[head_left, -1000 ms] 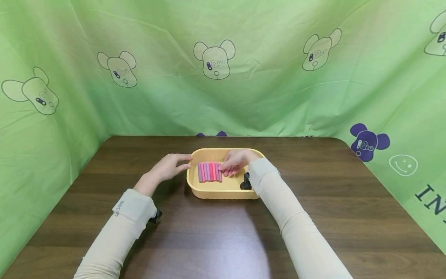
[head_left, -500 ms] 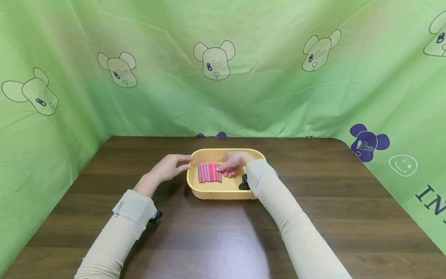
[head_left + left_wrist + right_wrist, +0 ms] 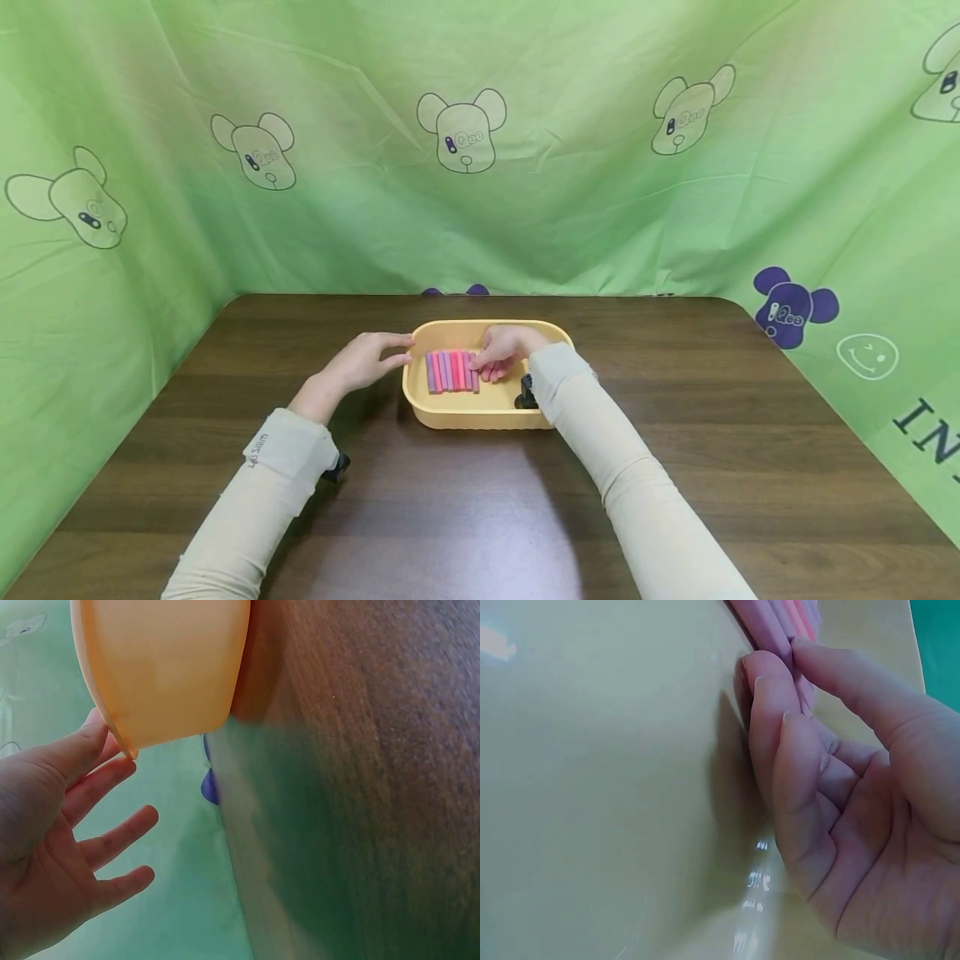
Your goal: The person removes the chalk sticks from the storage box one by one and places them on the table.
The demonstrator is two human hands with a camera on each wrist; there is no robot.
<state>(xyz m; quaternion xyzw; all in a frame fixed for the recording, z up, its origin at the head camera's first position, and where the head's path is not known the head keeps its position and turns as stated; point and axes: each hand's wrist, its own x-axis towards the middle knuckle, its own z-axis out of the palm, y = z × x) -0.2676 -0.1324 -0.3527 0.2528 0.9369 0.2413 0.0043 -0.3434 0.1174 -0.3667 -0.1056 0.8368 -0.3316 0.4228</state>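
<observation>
A shallow yellow plastic tub (image 3: 465,419) stands on the table, with a side-by-side row of pink and purple sticks (image 3: 447,372) on its left half. My right hand (image 3: 504,350) reaches into the tub from the right, fingers curled. Its thumb and index finger pinch the end of the rightmost purple stick (image 3: 763,626), partly covering it in the right wrist view. My left hand (image 3: 358,358) is at the tub's left end. Its thumb and index fingertip touch the rim (image 3: 101,705), while the other fingers extend, spread and straight, beside it.
Dark wood-grain table (image 3: 450,517) lies under the tub. A green printed curtain (image 3: 465,225) encloses the back and sides. Each wrist wears a black camera; the right one (image 3: 527,392) hangs inside the tub.
The right hand and forearm have shifted slightly left, with the thumb staying at the row's right end. The left hand and tub hold their places.
</observation>
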